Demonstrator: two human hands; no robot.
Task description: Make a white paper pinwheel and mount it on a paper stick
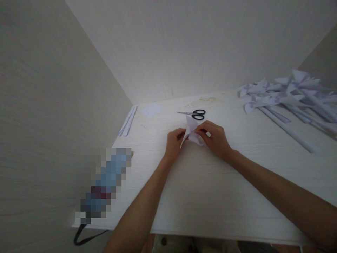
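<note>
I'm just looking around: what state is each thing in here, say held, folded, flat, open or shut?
Left hand: closed on the folded paper
Right hand: pinching the folded paper
Folded paper: pinwheel-shaped, held in both hands
Scissors: lying down, blades together
Paper sheet: flat on the table
Paper strips: two, lying side by side
Paper pinwheels: folded, heaped together
Blue object: lying down, otherwise too pixelated to tell

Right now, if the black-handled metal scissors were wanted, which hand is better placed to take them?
Probably the right hand: the scissors have their black loops toward it, while the left hand sits nearer the blade tip. Both hold a white paper pinwheel.
</note>
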